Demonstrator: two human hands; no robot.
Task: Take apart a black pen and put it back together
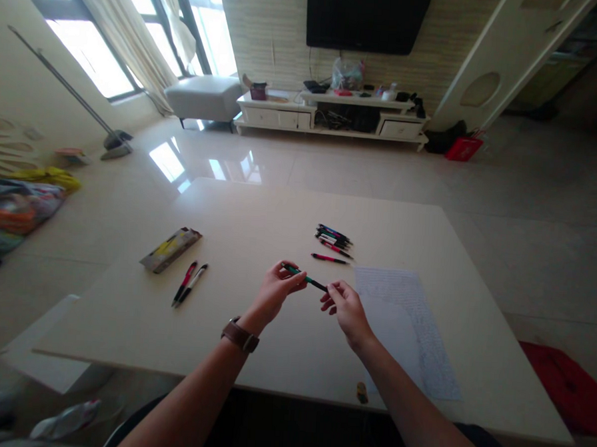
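A green and black pen is held level above the table between my two hands. My left hand, with a brown watch on its wrist, pinches the green end. At the black tip, the fingers of my right hand close on the pen. Beyond my hands lies a row of several pens, with a red and black pen closest to me. To the left, a red pen and a white pen rest side by side.
The white table carries an open pen box at left and sheets of paper at right. A small yellowish object sits by the near edge. Past the table stand a TV cabinet and a grey bench.
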